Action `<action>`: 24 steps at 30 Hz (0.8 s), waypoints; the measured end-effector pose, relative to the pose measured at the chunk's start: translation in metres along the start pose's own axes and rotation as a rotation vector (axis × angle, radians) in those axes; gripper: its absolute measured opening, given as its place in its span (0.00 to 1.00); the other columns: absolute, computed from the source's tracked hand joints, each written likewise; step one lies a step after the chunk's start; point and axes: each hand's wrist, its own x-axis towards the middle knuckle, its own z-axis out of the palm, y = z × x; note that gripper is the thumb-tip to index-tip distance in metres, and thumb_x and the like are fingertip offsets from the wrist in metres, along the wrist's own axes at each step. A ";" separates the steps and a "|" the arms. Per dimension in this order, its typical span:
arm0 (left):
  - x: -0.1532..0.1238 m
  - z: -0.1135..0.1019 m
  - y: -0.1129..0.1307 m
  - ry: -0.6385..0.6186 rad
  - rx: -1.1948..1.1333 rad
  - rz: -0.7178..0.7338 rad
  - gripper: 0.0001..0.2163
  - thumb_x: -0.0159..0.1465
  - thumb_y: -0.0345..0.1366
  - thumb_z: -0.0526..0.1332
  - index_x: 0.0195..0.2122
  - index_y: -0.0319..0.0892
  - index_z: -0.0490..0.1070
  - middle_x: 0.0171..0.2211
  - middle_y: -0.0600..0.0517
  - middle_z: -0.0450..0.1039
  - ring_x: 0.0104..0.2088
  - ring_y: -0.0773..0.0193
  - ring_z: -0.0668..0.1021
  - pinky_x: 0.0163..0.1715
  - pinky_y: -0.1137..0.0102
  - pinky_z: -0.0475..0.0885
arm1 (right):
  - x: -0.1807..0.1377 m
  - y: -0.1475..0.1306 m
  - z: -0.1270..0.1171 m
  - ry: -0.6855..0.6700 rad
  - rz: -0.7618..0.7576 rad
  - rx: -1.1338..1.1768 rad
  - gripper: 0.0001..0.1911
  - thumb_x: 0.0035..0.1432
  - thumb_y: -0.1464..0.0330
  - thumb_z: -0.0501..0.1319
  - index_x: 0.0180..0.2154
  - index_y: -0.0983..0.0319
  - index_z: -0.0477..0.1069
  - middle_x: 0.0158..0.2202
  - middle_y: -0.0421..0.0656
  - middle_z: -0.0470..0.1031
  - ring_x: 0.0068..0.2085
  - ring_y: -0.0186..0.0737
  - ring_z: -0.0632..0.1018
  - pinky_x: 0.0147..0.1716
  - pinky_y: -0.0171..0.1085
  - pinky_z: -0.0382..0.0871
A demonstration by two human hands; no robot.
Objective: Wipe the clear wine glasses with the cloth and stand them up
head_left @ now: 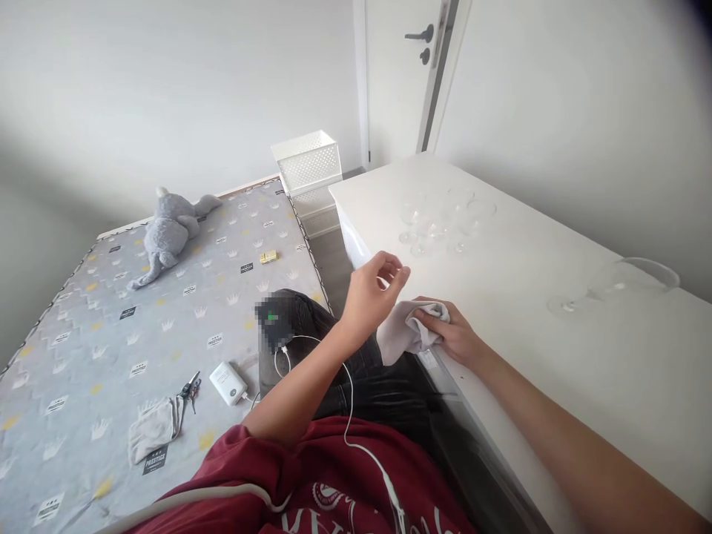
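The right hand [453, 334] has its grip closed on a bunched grey cloth [400, 334], pressing it at the near edge of the white table [556, 356]. The left hand [374, 289] hovers just above the cloth, fingers loosely curled and holding nothing. Farther along the table stand clear glasses [439, 222]; another glass [617, 285] lies on its side to the right.

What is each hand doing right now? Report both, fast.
Left hand: raised above the table edge, fingers loosely curled, holding nothing visible.
Right hand: closed on the grey cloth at the edge of the white table.
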 end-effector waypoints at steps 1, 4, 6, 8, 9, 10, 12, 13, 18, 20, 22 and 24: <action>-0.005 -0.010 -0.002 0.025 0.025 0.005 0.06 0.70 0.40 0.63 0.40 0.44 0.74 0.35 0.52 0.79 0.35 0.66 0.79 0.36 0.70 0.73 | 0.000 0.000 0.000 -0.006 0.003 -0.010 0.12 0.65 0.59 0.68 0.38 0.62 0.77 0.32 0.41 0.71 0.34 0.36 0.71 0.33 0.35 0.64; -0.023 -0.062 -0.020 0.212 0.147 -0.013 0.07 0.70 0.41 0.63 0.40 0.45 0.73 0.34 0.52 0.79 0.33 0.66 0.79 0.35 0.70 0.73 | -0.001 0.000 -0.001 -0.008 0.019 -0.025 0.12 0.65 0.59 0.68 0.37 0.62 0.77 0.32 0.41 0.71 0.34 0.36 0.71 0.34 0.35 0.64; -0.036 -0.111 -0.045 0.476 0.300 -0.072 0.08 0.71 0.43 0.61 0.41 0.44 0.72 0.34 0.52 0.77 0.32 0.65 0.78 0.34 0.70 0.73 | -0.001 0.001 -0.001 -0.019 0.036 -0.028 0.12 0.66 0.59 0.67 0.38 0.62 0.77 0.31 0.41 0.70 0.34 0.36 0.71 0.34 0.35 0.64; -0.046 -0.160 -0.078 0.707 0.555 -0.253 0.11 0.72 0.45 0.56 0.46 0.44 0.70 0.36 0.50 0.77 0.34 0.63 0.79 0.36 0.68 0.74 | -0.001 0.002 0.000 -0.035 0.041 -0.034 0.12 0.66 0.59 0.67 0.37 0.62 0.76 0.31 0.41 0.69 0.33 0.36 0.70 0.33 0.35 0.63; -0.049 -0.181 -0.095 0.695 0.691 -0.431 0.13 0.73 0.45 0.53 0.49 0.43 0.70 0.39 0.48 0.78 0.38 0.60 0.81 0.40 0.66 0.75 | -0.001 0.002 0.000 -0.040 0.039 -0.039 0.12 0.66 0.59 0.67 0.36 0.62 0.75 0.31 0.41 0.69 0.32 0.36 0.70 0.33 0.36 0.63; -0.052 -0.197 -0.112 0.600 0.797 -0.650 0.16 0.73 0.47 0.52 0.52 0.41 0.69 0.42 0.45 0.79 0.42 0.57 0.82 0.43 0.64 0.75 | -0.001 0.002 0.000 -0.039 0.035 -0.048 0.13 0.65 0.59 0.67 0.35 0.61 0.75 0.30 0.40 0.69 0.32 0.36 0.70 0.33 0.36 0.63; -0.055 -0.215 -0.143 0.472 0.815 -0.834 0.22 0.65 0.51 0.62 0.47 0.34 0.73 0.40 0.36 0.80 0.43 0.44 0.82 0.41 0.57 0.77 | -0.001 0.003 0.001 -0.025 0.033 -0.072 0.13 0.65 0.58 0.68 0.35 0.61 0.75 0.31 0.40 0.69 0.32 0.36 0.70 0.33 0.36 0.63; -0.057 -0.217 -0.156 0.407 0.813 -0.888 0.25 0.62 0.54 0.65 0.43 0.33 0.74 0.37 0.34 0.80 0.41 0.40 0.83 0.38 0.55 0.77 | -0.002 0.003 0.002 -0.017 0.035 -0.087 0.13 0.65 0.58 0.68 0.36 0.61 0.75 0.31 0.40 0.69 0.32 0.36 0.70 0.33 0.36 0.63; -0.059 -0.193 -0.193 0.183 0.820 -0.937 0.32 0.53 0.58 0.71 0.43 0.30 0.77 0.45 0.27 0.80 0.48 0.33 0.82 0.43 0.54 0.77 | -0.004 -0.001 0.006 -0.042 0.024 -0.214 0.15 0.66 0.57 0.66 0.33 0.61 0.73 0.30 0.40 0.67 0.33 0.36 0.68 0.34 0.37 0.61; -0.058 -0.187 -0.198 0.146 0.855 -0.927 0.31 0.54 0.54 0.71 0.47 0.29 0.76 0.52 0.25 0.77 0.55 0.31 0.78 0.49 0.53 0.75 | -0.004 -0.004 0.008 -0.072 0.013 -0.273 0.17 0.67 0.56 0.65 0.31 0.62 0.71 0.30 0.40 0.66 0.32 0.36 0.67 0.33 0.38 0.60; -0.058 -0.185 -0.200 0.134 0.892 -0.916 0.31 0.55 0.52 0.71 0.50 0.29 0.75 0.55 0.25 0.74 0.59 0.32 0.76 0.53 0.53 0.74 | -0.004 -0.006 0.009 -0.096 0.012 -0.306 0.18 0.68 0.56 0.64 0.31 0.62 0.70 0.29 0.40 0.65 0.32 0.36 0.67 0.33 0.38 0.59; -0.059 -0.184 -0.200 0.135 0.924 -0.910 0.32 0.56 0.51 0.70 0.52 0.29 0.73 0.56 0.25 0.74 0.61 0.33 0.74 0.54 0.53 0.73 | -0.004 -0.008 0.009 -0.106 0.011 -0.317 0.19 0.68 0.55 0.63 0.31 0.62 0.70 0.29 0.40 0.65 0.32 0.36 0.67 0.33 0.38 0.59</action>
